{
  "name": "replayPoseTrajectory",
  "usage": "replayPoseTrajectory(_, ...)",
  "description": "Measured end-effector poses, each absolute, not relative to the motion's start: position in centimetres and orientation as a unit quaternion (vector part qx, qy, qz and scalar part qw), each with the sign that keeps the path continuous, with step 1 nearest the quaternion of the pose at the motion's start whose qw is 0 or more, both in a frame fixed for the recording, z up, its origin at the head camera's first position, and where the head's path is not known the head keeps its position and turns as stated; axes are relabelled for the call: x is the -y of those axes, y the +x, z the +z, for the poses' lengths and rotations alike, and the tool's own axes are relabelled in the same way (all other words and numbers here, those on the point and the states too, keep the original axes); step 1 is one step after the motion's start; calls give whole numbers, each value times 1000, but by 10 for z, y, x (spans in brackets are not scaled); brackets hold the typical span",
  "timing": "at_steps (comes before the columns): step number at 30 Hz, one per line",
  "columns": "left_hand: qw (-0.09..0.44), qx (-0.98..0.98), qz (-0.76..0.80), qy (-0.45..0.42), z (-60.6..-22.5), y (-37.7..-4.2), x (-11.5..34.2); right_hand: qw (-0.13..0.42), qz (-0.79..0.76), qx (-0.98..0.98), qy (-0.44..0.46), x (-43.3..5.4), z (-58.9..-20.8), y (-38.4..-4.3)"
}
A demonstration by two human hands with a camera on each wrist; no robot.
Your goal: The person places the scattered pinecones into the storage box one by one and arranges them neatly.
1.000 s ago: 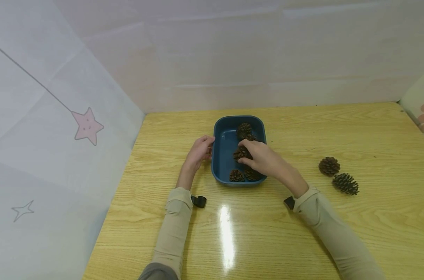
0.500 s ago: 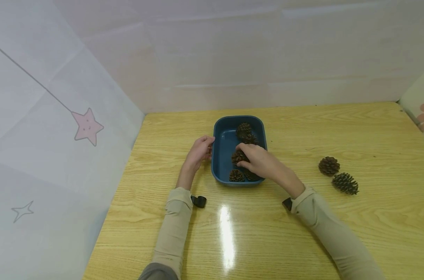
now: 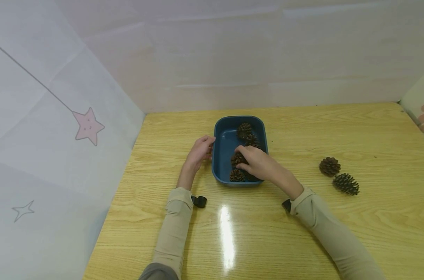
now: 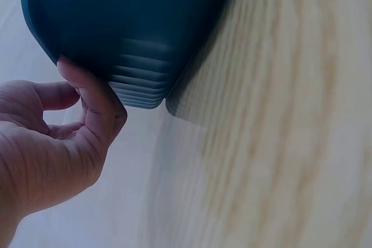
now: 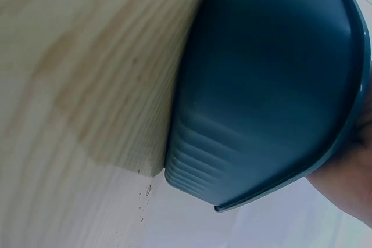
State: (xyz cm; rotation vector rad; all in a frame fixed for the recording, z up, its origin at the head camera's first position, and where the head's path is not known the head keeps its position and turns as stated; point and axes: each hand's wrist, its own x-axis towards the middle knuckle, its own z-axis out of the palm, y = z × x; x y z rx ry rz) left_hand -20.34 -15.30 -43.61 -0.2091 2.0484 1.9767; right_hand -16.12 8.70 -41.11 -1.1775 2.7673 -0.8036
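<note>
In the head view a dark blue plastic box (image 3: 223, 155) stands on the table. My left hand (image 3: 198, 152) is at its left side, fingers loosely bent. In the left wrist view the fingers (image 4: 100, 105) touch the outer wall near the rim, and no part of the rim shows between thumb and fingers. My right hand (image 3: 259, 162) reaches in over the right rim. It grips a brown pine cone (image 3: 237, 159) between thumb and fingers, low in the box. Another pine cone (image 3: 237, 175) lies at the near side, with others at the far right. The right wrist view hides the fingers behind the wall.
Two pine cones lie on the wooden table (image 3: 268, 233) to the right: a round brown one (image 3: 329, 166) and a longer dark one (image 3: 346, 184). A pale wall sheet (image 3: 212, 58) stands behind the table's far edge, another at the left.
My right hand has moved slightly nearer and left inside the box with the pine cone, uncovering more of the cones behind it. The left hand and the box have stayed in place.
</note>
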Motion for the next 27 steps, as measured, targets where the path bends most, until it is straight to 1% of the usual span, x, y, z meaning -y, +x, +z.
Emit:
replayPoseTrajectory(9,146,-713,683,-64,-435,-203,150,17,-251,-896,-367,-90,-411,-159)
replayPoseTrajectory(15,144,-713,683,-66,-434,-205,148,2,-271,-901,-338,-105,-394,-161)
replayPoseTrajectory(21,147,-711,684,-70,-435,-204,149,21,-296,-918,-265,-149,-372,-164)
replayPoseTrajectory(27,146,-711,684,-78,-437,-204,155,38,-304,-933,-189,-204,-363,-160)
